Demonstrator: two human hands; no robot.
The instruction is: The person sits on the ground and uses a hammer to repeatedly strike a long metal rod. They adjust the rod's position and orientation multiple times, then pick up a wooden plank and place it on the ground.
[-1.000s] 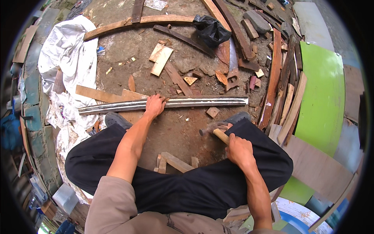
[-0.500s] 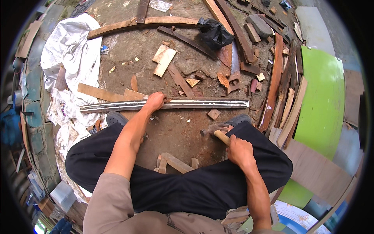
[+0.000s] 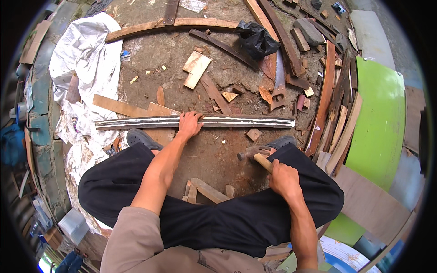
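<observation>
Firm strip, fingers clear of the hammer

Our left hand [image 3: 190,123] lies over the dark, white-lined strip [image 3: 246,122], fingers across its far edge; we cannot tell whether it grips or only presses. The strip lies crosswise on the ground just beyond our grey shoes [image 3: 139,139], its left part crossing tan boards [image 3: 120,106]. Our right hand [image 3: 284,179] is wrapped round the handle of the hammer [image 3: 263,162], the head near our right shoe.

We would do well to stop the strip rocking over those boards and, for any blow, strike squarely and well away from our left fingers.

We see orange marks [image 3: 353,257] at lower right and dark print on our brown shirt [image 3: 134,227], too small to read surely; no brand shows
</observation>
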